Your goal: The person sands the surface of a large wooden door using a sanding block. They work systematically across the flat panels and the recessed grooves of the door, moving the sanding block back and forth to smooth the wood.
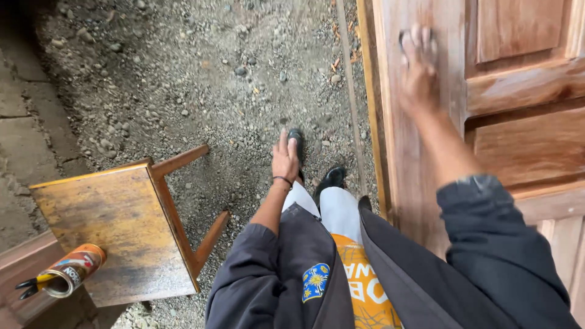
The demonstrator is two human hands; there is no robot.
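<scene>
While the view is taken from above, the right hand [419, 67] is seen pressed against a wooden door [518, 122] at the right edge of the picture. Its fingers are spread over a small grey pad [404, 39], which is held flat against the vertical board of the door; the hand is blurred, so how the pad is gripped cannot be told exactly. The door is made of reddish-brown panels, and it is set upright just beside a pale wooden frame strip [373, 109].

The left hand [286, 157] is held open and empty, with the fingers straight and pointed down toward the gravel ground [201, 73]. A dark band is worn at its wrist. Nothing is touched by it. Two black shoes [332, 178] are seen on the gravel near it.

At the lower left, a wooden stool [116, 225] is placed on the gravel, well apart from the door. A round can [72, 269] is laid on its side at the stool's left edge, and black handles of a tool [27, 285] are seen sticking out of its open end.
</scene>
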